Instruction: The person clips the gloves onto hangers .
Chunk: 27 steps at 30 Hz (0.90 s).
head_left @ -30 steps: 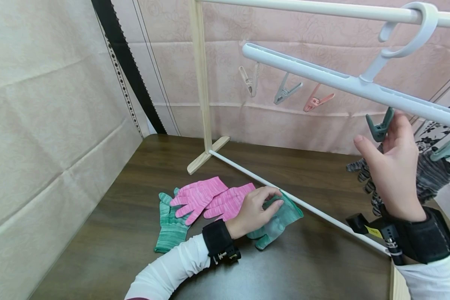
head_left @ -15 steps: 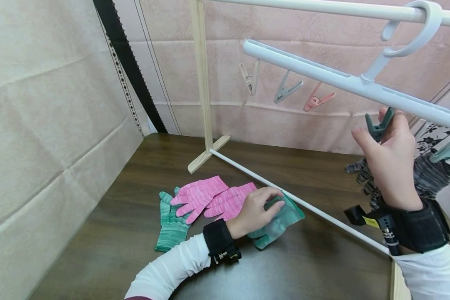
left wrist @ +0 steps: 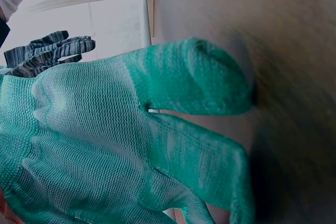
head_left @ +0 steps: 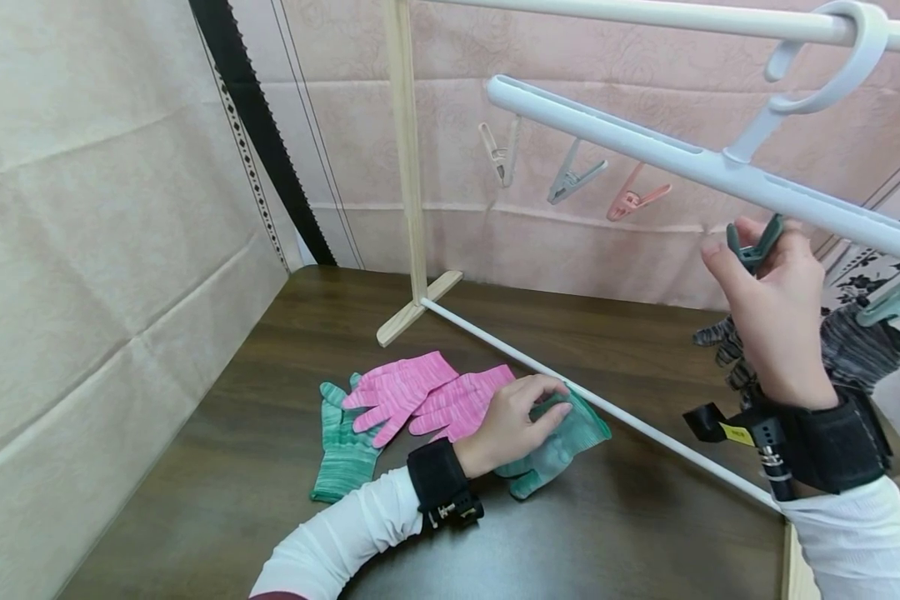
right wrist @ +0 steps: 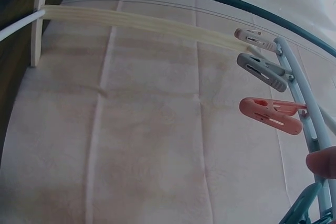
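Note:
In the head view my left hand (head_left: 516,421) pinches a green knit glove (head_left: 558,446) near its cuff, low over the table. The same glove (left wrist: 94,119) fills much of the left wrist view, its fingers pointing right. My right hand (head_left: 776,304) is up under the light blue hanger (head_left: 645,158), thumb and fingers around a dark green clothespin (head_left: 753,246). Part of that clothespin (right wrist: 302,205) shows at the lower right of the right wrist view, beside a fingertip. Beyond the right wrist hangs a black-and-grey glove (head_left: 866,350), held by a light green clothespin (head_left: 896,298).
Two pink gloves (head_left: 401,392) and another green glove (head_left: 345,450) lie overlapping on the table (head_left: 217,492). White, grey-blue and pink clothespins (head_left: 633,200) dangle from the hanger's left half. A rack with a white top rail (head_left: 607,12) and lower bar (head_left: 510,354) stands behind.
My right hand has shifted slightly left and up, and its thumb has come closer to the dark green clothespin, which tilts a little. My left hand and its glove stay in place.

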Tool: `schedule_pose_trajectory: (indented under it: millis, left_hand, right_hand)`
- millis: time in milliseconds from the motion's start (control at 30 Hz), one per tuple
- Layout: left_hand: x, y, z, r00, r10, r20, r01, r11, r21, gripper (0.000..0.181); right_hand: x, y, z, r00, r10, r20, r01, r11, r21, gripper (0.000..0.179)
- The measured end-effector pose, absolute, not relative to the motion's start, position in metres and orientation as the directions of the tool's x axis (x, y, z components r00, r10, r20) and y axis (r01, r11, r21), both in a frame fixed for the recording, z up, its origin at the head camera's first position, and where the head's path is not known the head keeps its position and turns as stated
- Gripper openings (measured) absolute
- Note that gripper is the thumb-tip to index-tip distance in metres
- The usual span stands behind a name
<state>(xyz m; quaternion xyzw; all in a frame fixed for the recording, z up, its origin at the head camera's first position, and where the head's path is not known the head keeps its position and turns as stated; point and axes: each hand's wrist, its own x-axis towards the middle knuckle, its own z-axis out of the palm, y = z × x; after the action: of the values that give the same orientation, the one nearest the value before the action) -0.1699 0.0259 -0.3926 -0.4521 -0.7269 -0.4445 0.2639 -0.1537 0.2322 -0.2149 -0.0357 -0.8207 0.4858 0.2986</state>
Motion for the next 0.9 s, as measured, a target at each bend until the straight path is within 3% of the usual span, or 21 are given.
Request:
schedule_pose_trajectory:
  millis: [167,367,567,900]
  left_hand:
    - [-0.1696,0.0254,-0.3929,-0.456,0.424,0.783,0.89,0.198,0.41,0.016]
    - [-0.1697,0.0251,-0.3934,-0.457,0.423,0.783,0.889,0.202,0.41,0.017]
    - [-0.1694,0.0247,-0.3932,-0.461,0.422,0.78,0.887,0.201,0.416,0.017]
    - [-0.1685,0.0251,-0.393,-0.462,0.417,0.783,0.887,0.214,0.409,0.016]
  right_hand:
    - [-0.1559,0.2292,-0.2132,-0.819,0.349,0.455,-0.272,0.463,-0.844,0.044]
    - [-0.157,0.2291,-0.2124,-0.847,0.307,0.433,-0.431,0.078,-0.899,0.05]
    - [-0.1596,0.2306,-0.211,-0.858,0.215,0.467,-0.508,-0.214,-0.834,0.036]
    - [-0.1598,0.2339,-0.2112,-0.871,0.102,0.48,-0.474,-0.425,-0.771,0.031]
